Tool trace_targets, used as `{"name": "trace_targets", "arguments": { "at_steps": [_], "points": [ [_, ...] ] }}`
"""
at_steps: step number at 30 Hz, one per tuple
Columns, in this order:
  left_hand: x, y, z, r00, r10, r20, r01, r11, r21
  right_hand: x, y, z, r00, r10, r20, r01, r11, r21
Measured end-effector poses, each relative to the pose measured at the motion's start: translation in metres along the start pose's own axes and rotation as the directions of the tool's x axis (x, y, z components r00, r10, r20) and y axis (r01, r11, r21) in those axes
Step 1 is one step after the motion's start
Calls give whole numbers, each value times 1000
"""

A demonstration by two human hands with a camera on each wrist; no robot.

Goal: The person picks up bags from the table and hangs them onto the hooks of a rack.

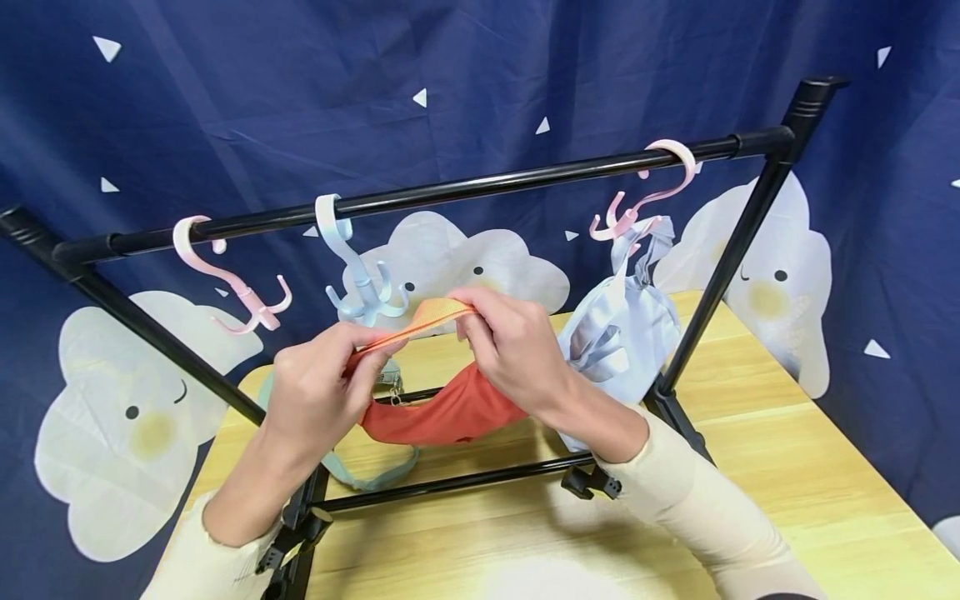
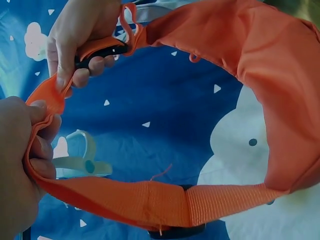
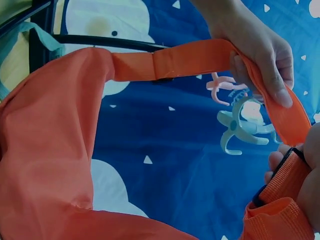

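Note:
Both hands hold up an orange waist bag (image 1: 450, 408) by its webbing strap (image 2: 165, 202), with the bag body sagging below. My left hand (image 1: 318, 383) pinches the strap between thumb and fingers. On the strap's other side, my right hand (image 1: 517, 350) grips it beside a black buckle (image 3: 280, 175). Strap and bag form a wide loop in both wrist views. Just behind the strap, a light blue hook hanger (image 1: 363, 296) hangs from the black rail (image 1: 480, 185), its prongs near the fingers.
Pink hook hangers hang at the left (image 1: 236, 287) and right of the rail; the right one bears a pale blue backpack (image 1: 622, 325). A green strap (image 1: 375, 479) shows behind my left hand. The black rack stands on a wooden table (image 1: 810, 467) before a blue curtain (image 1: 480, 75).

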State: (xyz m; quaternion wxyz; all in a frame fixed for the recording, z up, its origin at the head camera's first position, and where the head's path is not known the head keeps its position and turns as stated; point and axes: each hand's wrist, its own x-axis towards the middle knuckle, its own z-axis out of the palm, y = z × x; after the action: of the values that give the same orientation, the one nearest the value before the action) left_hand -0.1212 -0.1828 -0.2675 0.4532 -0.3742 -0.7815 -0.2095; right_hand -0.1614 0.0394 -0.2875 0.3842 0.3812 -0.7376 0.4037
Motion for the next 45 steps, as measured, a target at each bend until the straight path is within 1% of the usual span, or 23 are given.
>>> {"name": "trace_targets", "arguments": {
  "at_steps": [2, 8, 13, 15, 19, 24, 28, 32, 36, 43, 45],
  "points": [
    [2, -1, -3, 1000, 2, 7, -2, 1000, 6, 2, 0, -1, 1000, 0, 3, 0, 1000, -4],
    [7, -4, -11, 999, 42, 8, -42, 998, 40, 9, -2, -4, 1000, -7, 12, 7, 1000, -28],
    [10, -5, -18, 1000, 12, 11, -12, 999, 39, 15, -5, -7, 999, -16, 40, 19, 997, -69],
    [12, -6, -21, 1000, 21, 22, -22, 997, 70, 17, -7, -7, 999, -18, 47, 22, 996, -83],
    [16, -9, -27, 999, 46, 21, -48, 990, 129, 21, -9, -7, 998, -31, 47, 36, 992, -120],
    [21, -13, -30, 998, 60, 1, -60, 983, 176, 26, -10, -6, 998, -44, 38, 50, 986, -161],
    [26, -14, -32, 999, 29, -24, -24, 984, 174, 31, -11, -7, 998, -45, 39, 51, 985, -167],
    [29, -15, -35, 999, -10, -35, 16, 984, 178, 36, -12, -7, 998, -42, 53, 50, 983, -178],
    [30, -17, -35, 999, -27, -40, 34, 979, 202, 39, -11, -6, 996, -36, 80, 51, 978, -204],
    [32, -21, -36, 999, -50, -1, 49, 964, 262, 46, -7, -4, 994, -22, 105, 45, 975, -218],
    [33, -23, -37, 998, -58, 0, 56, 962, 268, 47, -6, -2, 994, -21, 112, 45, 974, -222]
  ]
}}
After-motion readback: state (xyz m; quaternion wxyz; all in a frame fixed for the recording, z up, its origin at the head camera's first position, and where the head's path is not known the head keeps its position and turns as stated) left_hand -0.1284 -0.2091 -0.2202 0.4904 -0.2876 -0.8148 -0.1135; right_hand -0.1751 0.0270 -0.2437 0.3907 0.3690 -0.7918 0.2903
